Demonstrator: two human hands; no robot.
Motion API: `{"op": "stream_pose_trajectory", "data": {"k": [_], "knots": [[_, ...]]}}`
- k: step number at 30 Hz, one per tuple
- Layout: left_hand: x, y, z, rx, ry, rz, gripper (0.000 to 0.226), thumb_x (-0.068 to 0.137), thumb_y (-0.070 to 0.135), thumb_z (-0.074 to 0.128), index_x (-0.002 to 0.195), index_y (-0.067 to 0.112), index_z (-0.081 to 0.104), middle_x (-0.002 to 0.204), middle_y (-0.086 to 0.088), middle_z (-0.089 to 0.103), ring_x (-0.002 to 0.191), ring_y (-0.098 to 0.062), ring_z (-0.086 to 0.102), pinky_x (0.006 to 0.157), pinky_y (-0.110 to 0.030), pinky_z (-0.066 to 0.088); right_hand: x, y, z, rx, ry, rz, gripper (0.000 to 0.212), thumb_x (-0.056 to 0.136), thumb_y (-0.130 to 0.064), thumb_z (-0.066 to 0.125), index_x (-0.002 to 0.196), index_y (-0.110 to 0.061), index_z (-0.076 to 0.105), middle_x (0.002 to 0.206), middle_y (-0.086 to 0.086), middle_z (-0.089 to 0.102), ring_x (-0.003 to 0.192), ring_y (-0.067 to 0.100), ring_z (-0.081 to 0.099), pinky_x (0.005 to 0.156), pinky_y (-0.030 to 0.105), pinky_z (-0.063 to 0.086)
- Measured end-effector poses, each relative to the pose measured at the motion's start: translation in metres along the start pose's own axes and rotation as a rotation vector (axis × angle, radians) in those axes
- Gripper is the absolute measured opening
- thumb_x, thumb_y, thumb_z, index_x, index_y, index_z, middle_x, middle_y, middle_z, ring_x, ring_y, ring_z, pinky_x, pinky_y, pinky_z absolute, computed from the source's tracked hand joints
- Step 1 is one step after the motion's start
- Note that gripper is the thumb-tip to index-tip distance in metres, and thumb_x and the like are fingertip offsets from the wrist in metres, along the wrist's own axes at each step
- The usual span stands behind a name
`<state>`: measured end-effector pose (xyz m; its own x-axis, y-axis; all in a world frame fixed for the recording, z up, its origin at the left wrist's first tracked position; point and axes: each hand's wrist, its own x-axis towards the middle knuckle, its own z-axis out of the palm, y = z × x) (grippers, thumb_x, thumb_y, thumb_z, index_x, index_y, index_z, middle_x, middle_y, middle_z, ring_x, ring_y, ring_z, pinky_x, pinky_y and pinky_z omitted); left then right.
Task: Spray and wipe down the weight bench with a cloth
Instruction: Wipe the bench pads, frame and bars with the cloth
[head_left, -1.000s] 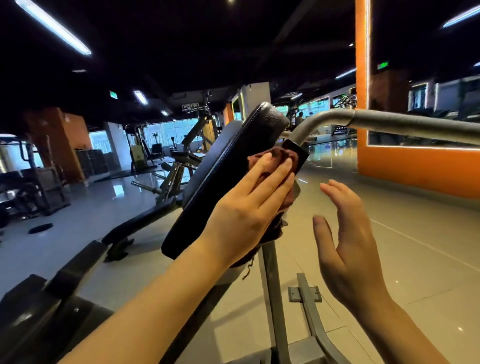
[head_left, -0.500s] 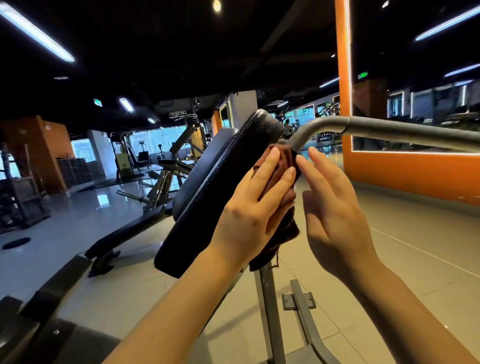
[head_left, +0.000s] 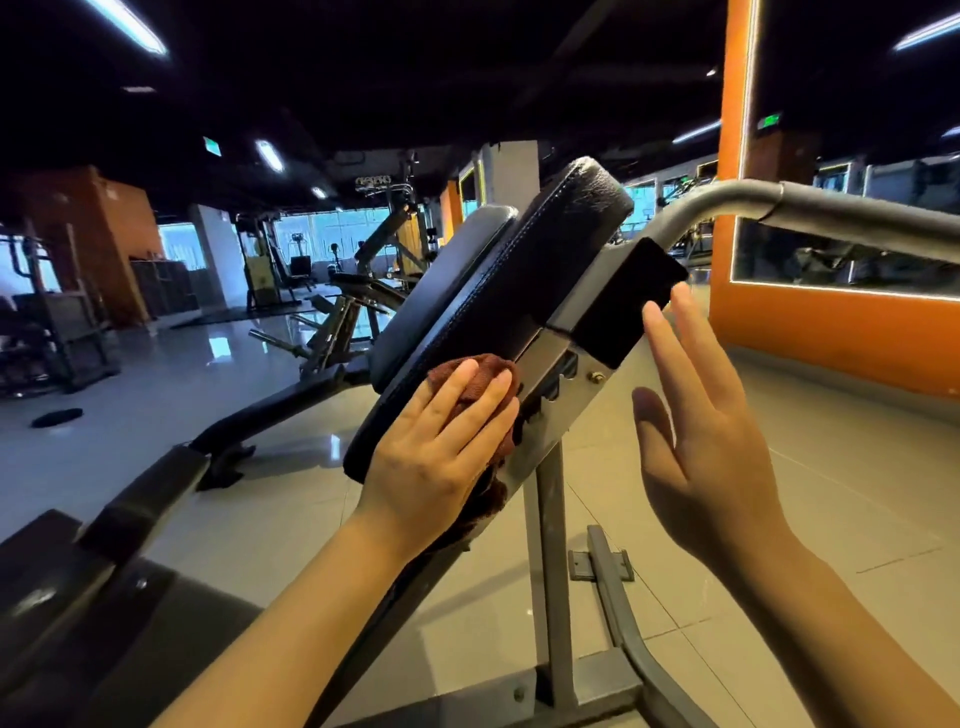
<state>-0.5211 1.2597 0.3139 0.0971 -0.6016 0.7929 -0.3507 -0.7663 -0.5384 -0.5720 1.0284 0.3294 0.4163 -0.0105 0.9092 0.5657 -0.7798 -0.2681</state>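
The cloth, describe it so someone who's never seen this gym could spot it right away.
Start at the big tilted black bench pad in the middle. Near its lower edge, the left hand presses flat on the cloth. It is the only rust-brown, crumpled fabric among black padding and grey metal frame.

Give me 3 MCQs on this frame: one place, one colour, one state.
1. Where is the cloth?
A. on the floor
B. under the left hand, at the pad's lower edge
C. draped over the grey bar

2. What colour is the cloth?
A. reddish-brown
B. white
C. blue

3. What is the right hand doing?
A. gripping the bar
B. holding a spray bottle
C. open, holding nothing

Answers: 1 B, the left hand presses it against the pad. 2 A, rust-brown fabric shows past the fingers. 3 C, its fingers are straight and nothing is in it.
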Motion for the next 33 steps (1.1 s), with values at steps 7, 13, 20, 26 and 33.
{"op": "stream_pose_trajectory", "data": {"k": [7, 13, 20, 26, 33], "knots": [[-0.066, -0.002, -0.012, 0.006, -0.187, 0.098, 0.042, 0.098, 0.016, 0.046, 0.140, 0.014, 0.045, 0.144, -0.007, 0.045, 0.138, -0.030, 0.036, 0.117, -0.046, 0.028, -0.084, 0.010, 0.021, 0.028, -0.185, 0.109, 0.059, 0.095, -0.033, 0.042, 0.151, -0.032, 0.023, 0.156, -0.012, 0.018, 0.140, 0.001, 0.014, 0.108, 0.037, 0.021], [-0.102, 0.054, -0.036, -0.480, -0.275, -0.289, 0.045, 0.095, 0.022, 0.048, 0.140, 0.022, 0.043, 0.148, 0.001, 0.044, 0.141, -0.021, 0.035, 0.114, -0.037, 0.031, -0.120, 0.002, 0.043, 0.210, -0.395, 0.133, 0.048, 0.095, -0.045, 0.039, 0.142, -0.046, 0.033, 0.148, -0.023, 0.031, 0.134, 0.001, 0.032, 0.108, 0.023, 0.028], [-0.064, 0.099, -0.041, -1.345, -0.473, -1.007, 0.025, 0.091, 0.060, 0.042, 0.112, 0.070, 0.050, 0.150, 0.027, 0.030, 0.138, 0.001, 0.032, 0.111, -0.024, 0.035, -0.114, 0.006, 0.055, 0.920, -0.542, 0.471, 0.032, 0.088, -0.023, 0.063, 0.115, -0.040, 0.062, 0.114, -0.019, 0.062, 0.111, 0.002, 0.059, 0.092, 0.018, 0.047], [-0.080, 0.096, -0.028, -1.475, -0.553, -1.210, 0.025, 0.086, 0.030, 0.047, 0.104, 0.023, 0.062, 0.107, 0.001, 0.063, 0.092, 0.007, 0.062, 0.078, -0.009, 0.048, -0.108, 0.016, 0.059, 0.877, -0.556, 0.559, 0.013, 0.094, -0.007, 0.059, 0.100, -0.016, 0.066, 0.094, -0.003, 0.069, 0.089, 0.011, 0.066, 0.074, 0.029, 0.056], [-0.085, 0.107, -0.002, -1.398, -0.625, -1.130, 0.030, 0.078, 0.015, 0.077, 0.103, 0.026, 0.066, 0.099, 0.008, 0.073, 0.097, -0.006, 0.067, 0.085, -0.020, 0.052, -0.114, 0.017, 0.064, 0.526, -0.719, 0.398, 0.018, 0.094, -0.034, 0.057, 0.100, -0.042, 0.042, 0.092, -0.014, 0.066, 0.087, 0.006, 0.062, 0.079, 0.031, 0.054]]}}
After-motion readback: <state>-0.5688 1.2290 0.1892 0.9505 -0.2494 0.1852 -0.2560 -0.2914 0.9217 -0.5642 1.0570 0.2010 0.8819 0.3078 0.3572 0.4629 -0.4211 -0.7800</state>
